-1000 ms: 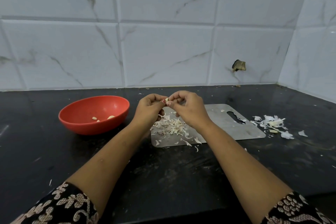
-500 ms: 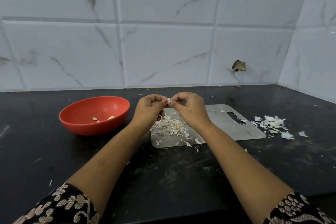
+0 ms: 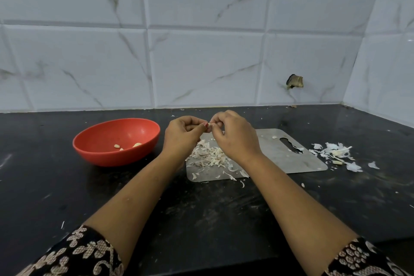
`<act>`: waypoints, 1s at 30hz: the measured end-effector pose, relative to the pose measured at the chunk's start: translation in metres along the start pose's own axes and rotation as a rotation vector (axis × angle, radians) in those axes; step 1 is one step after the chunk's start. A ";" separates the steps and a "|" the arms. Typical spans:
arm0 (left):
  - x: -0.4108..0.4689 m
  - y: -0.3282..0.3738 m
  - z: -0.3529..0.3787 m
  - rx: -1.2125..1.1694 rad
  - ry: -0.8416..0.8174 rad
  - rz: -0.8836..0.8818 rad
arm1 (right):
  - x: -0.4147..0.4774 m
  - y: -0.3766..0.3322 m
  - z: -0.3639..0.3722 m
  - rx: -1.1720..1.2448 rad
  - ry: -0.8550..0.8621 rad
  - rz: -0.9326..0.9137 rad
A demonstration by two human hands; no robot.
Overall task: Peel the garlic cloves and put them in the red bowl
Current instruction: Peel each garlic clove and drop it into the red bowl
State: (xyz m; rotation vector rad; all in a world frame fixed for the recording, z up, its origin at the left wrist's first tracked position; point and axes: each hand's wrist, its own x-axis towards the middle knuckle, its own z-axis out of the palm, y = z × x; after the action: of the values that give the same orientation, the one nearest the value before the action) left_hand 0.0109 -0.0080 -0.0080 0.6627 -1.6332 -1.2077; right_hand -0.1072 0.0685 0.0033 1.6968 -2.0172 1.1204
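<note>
Both hands are meeting above the flat steel chopping board [image 3: 280,159]. The left hand [image 3: 181,134] is pinching a small pale garlic clove [image 3: 210,124], and the right hand [image 3: 235,139] is nipping at its skin. The round red plastic bowl [image 3: 107,159] is waiting just left, holding a few peeled cloves [image 3: 136,145]. If they're squeezing too hard, I reckon that clove is shooting off onto the black counter [image 3: 201,213].

A home kitchen: black stone counter [image 3: 201,219], marbled wall tiles [image 3: 201,63], red bowl [image 3: 107,157] beside the left hand [image 3: 181,139], steel chopping board [image 3: 280,157] with garlic skins [image 3: 208,155] under the right hand [image 3: 237,139]
</note>
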 end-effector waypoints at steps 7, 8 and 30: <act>0.001 -0.002 0.001 -0.003 0.009 0.019 | 0.000 -0.002 0.002 0.040 -0.001 0.016; 0.002 -0.002 0.001 -0.012 0.008 0.017 | 0.000 -0.002 0.003 0.067 0.003 0.021; 0.001 0.004 -0.001 -0.145 -0.086 -0.079 | 0.006 0.004 0.002 0.433 0.002 0.096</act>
State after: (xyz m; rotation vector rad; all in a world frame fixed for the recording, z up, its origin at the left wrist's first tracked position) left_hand 0.0117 -0.0077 -0.0040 0.5957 -1.5847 -1.4143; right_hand -0.1125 0.0634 0.0042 1.7951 -1.9750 1.6897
